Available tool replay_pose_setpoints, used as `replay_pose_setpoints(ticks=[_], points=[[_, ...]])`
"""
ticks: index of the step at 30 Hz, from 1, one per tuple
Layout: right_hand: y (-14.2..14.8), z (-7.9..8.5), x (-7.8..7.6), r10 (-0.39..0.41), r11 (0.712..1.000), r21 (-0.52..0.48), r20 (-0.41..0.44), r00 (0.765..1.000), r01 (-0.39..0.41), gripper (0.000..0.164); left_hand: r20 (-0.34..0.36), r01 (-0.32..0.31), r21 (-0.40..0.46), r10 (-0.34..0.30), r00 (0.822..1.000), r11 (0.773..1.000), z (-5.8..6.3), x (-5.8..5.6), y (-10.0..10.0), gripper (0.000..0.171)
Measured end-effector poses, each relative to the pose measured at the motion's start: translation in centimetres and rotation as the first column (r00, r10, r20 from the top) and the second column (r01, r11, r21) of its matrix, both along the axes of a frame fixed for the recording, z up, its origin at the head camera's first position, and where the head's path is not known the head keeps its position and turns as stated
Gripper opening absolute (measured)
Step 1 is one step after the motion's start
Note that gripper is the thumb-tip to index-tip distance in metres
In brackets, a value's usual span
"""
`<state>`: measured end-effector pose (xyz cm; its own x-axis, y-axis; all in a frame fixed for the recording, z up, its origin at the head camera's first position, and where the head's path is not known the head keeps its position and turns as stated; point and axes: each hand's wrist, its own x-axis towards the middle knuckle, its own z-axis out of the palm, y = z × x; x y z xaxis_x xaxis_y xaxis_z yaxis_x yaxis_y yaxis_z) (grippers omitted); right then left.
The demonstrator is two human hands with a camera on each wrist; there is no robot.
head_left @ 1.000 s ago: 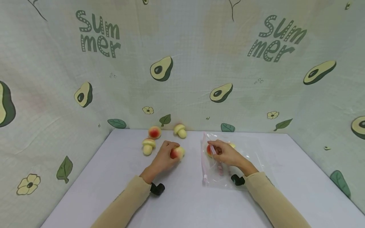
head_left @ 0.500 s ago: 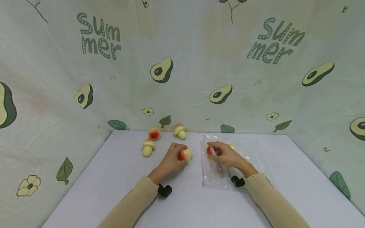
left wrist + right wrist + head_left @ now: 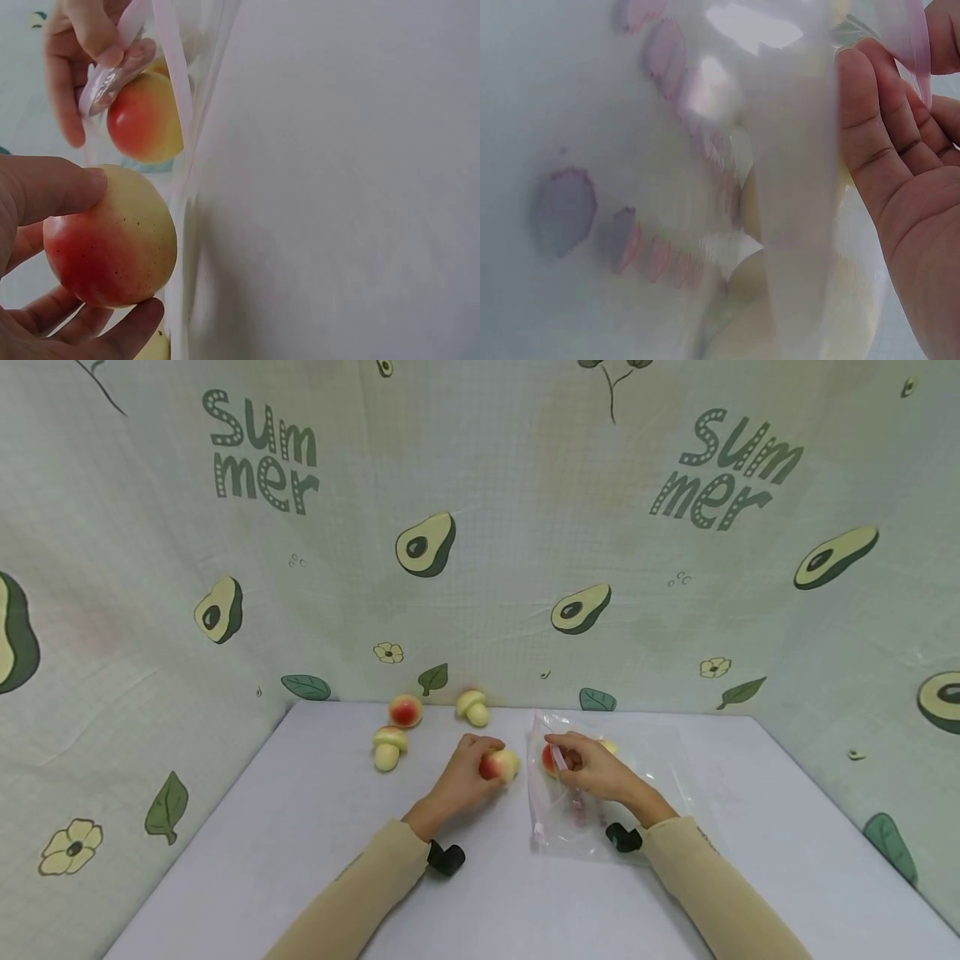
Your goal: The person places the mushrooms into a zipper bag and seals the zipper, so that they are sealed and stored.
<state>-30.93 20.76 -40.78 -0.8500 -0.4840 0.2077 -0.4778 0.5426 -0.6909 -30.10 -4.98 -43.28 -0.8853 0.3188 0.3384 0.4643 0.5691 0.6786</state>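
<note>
My left hand (image 3: 457,778) grips a red-and-yellow peach (image 3: 499,765) between thumb and fingers; the left wrist view shows this peach (image 3: 112,236) up close. To its right lies a clear zip bag (image 3: 558,839) with a pink edge strip. My right hand (image 3: 600,770) pinches the bag's upper layer near that edge, lifting the mouth. Inside the bag sits another peach (image 3: 146,116), with a yellow thing (image 3: 610,746) partly hidden behind my right hand. In the right wrist view, the cloudy plastic (image 3: 795,187) with pink print blurs the rounded shapes beneath it.
Behind my left hand lie a third peach (image 3: 406,711) and two yellow toy mushrooms, one at the back (image 3: 472,707) and one nearer (image 3: 389,748). A printed cloth (image 3: 495,610) rises along the back and sides of the white table (image 3: 510,910).
My left hand has carried the peach rightward across the table, closer to the bag's pink edge. My right hand keeps its hold on the bag in the same spot.
</note>
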Motion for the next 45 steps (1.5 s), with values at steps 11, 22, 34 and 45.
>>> replay_pose_setpoints(ticks=[11, 22, 34, 45], points=[[0.1, 0.2, -0.1, 0.019, 1.000, 0.019, -0.038, 0.999, -0.018, 0.058, 0.007, -0.004, 0.035, 0.004, 1.000, 0.999, -0.1, -0.6, 1.2, 0.046], [0.1, 0.1, -0.1, 0.006, 1.000, 0.023, -0.022, 1.000, -0.006, 0.058, -0.034, -0.003, 0.083, 0.005, 0.999, 0.997, -0.3, -0.9, 2.3, 0.045], [-0.6, 1.4, 1.0, 0.005, 1.000, 0.027, 0.009, 1.000, -0.005, 0.059, -0.069, -0.013, 0.121, 0.021, 0.997, 0.993, -0.4, -1.0, 3.2, 0.046], [0.2, 0.0, -0.2, 0.017, 1.000, -0.019, 0.009, 1.000, -0.017, 0.059, -0.011, -0.026, 0.152, 0.028, 1.000, 0.988, -0.4, -1.2, 3.7, 0.046]])
